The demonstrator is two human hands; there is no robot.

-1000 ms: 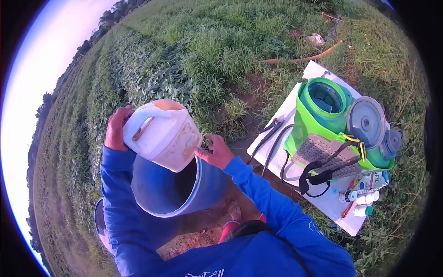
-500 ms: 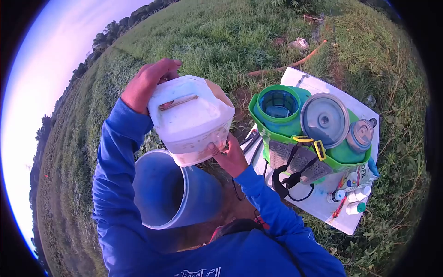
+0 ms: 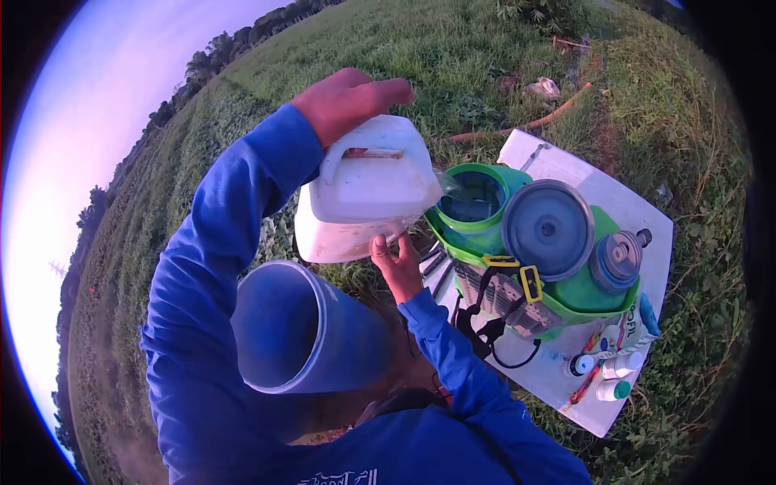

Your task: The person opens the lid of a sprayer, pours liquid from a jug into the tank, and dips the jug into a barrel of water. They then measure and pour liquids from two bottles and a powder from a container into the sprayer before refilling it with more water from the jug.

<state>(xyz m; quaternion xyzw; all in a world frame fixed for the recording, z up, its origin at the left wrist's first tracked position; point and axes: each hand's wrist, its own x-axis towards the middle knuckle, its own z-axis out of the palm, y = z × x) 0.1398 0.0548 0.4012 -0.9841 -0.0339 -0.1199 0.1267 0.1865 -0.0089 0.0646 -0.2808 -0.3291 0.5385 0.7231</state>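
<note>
A cut-open white plastic jug (image 3: 368,182) is tipped to the right, and water (image 3: 454,186) runs from its mouth into the round opening of a green backpack sprayer (image 3: 485,236). My left hand (image 3: 349,103) is closed on the jug's far side, its fingers partly hidden behind it. Under the pouring end, my right hand (image 3: 398,265) grips the jug's lower edge with thumb and fingers. The sprayer's grey round lid (image 3: 548,229) lies on top beside the opening, with a smaller capped part (image 3: 621,259) to its right.
Below the jug stands an open blue barrel (image 3: 352,339). The sprayer sits on a white board (image 3: 558,166), with black straps (image 3: 493,327) hanging off it. Small bottles (image 3: 618,365) and a packet (image 3: 638,323) lie near its corner. An orange hose (image 3: 533,121) crosses the grass.
Both hands have moved the jug rightward, from above the barrel to the sprayer's opening. It is now tipped, and water flows out of it.
</note>
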